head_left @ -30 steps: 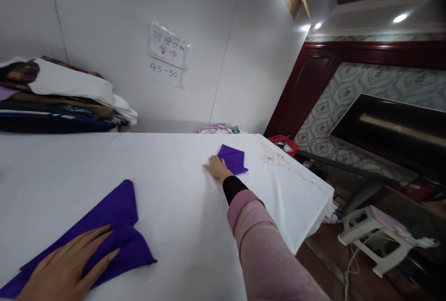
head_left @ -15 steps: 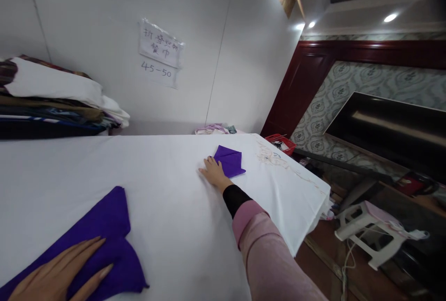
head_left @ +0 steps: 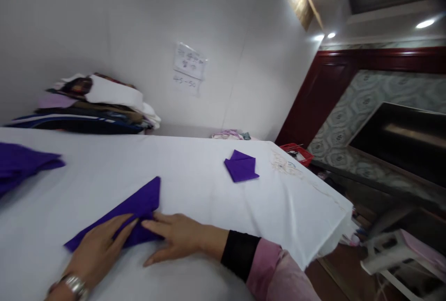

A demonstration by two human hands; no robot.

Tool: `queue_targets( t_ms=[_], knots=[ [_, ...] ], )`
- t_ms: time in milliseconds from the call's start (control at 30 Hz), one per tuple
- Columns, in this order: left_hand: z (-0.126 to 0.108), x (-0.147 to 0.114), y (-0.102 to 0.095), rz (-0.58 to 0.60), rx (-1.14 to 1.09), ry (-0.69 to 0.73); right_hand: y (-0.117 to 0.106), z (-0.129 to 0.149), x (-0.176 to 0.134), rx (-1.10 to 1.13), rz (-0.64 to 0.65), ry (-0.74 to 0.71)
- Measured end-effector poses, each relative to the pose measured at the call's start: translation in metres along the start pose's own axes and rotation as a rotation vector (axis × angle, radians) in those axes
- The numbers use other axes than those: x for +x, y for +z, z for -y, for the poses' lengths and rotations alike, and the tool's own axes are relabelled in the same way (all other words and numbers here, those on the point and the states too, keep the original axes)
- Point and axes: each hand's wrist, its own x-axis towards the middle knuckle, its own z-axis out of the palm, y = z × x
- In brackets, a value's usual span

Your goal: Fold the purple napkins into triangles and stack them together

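A purple cloth napkin (head_left: pixel 146 197) lies partly folded on the white tablecloth (head_left: pixel 195 175), with a pointed corner towards the back. My left hand (head_left: pixel 99 245), with a watch on its wrist, rests on the napkin with its fingers stretched out. From the right, my right hand (head_left: pixel 179 235) touches the napkin's right edge; its fingers are spread and the thumb lies on the tablecloth. Part of the napkin is hidden under both hands. Farther back to the right sits a small folded purple napkin (head_left: pixel 241 167), apart from my hands.
More purple cloth (head_left: pixel 22 164) lies at the left edge. A stack of folded clothes (head_left: pixel 104 110) stands by the wall at the back left. A red basket (head_left: pixel 300 154) is beyond the table's far right corner, and a white stool (head_left: pixel 400 257) stands on the floor at right.
My right hand has left the small folded napkin and come back to the large one beside my left hand. The view has swung left, showing more purple cloth.
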Motion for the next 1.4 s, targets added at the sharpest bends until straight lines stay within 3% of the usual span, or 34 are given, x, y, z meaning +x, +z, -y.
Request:
queue_targets(
  t_ms=[100,233,367,533,733,867,1033,1100,1167,1267,1400],
  knots=[
    [-0.026,-0.002,-0.018,0.072,-0.070,-0.050,0.014,0.001,0.010,0.091,-0.170,-0.002],
    [-0.048,-0.008,-0.033,0.092,-0.144,-0.045,0.029,0.001,0.026,0.483,-0.411,0.082],
    [-0.053,-0.012,-0.040,0.159,-0.134,0.005,0.035,0.008,0.031,0.901,-0.552,0.222],
    [-0.047,-0.011,-0.042,0.147,-0.153,0.001,0.028,0.005,0.025,1.008,-0.691,0.373],
    [-0.039,-0.012,-0.035,0.170,-0.081,0.140,0.017,-0.010,0.018,0.981,-0.747,0.448],
    [-0.026,-0.008,-0.033,0.077,-0.032,0.151,0.005,-0.015,0.011,0.893,-0.672,0.463],
    [-0.026,0.004,-0.060,-0.169,-0.011,0.059,-0.007,0.000,0.001,0.897,-0.441,0.320],
    [-0.038,0.010,-0.079,-0.327,-0.062,0.101,-0.007,0.010,0.000,1.001,-0.322,0.269],
    [-0.050,0.015,-0.095,-0.454,-0.137,0.149,-0.004,0.016,0.002,1.124,-0.282,0.248],
    [-0.050,0.020,-0.102,-0.467,-0.193,0.072,0.001,0.009,0.008,1.264,-0.482,0.266],
    [-0.015,0.019,-0.084,-0.260,-0.071,-0.139,0.006,-0.025,0.013,1.384,-0.800,0.471]
  ],
)
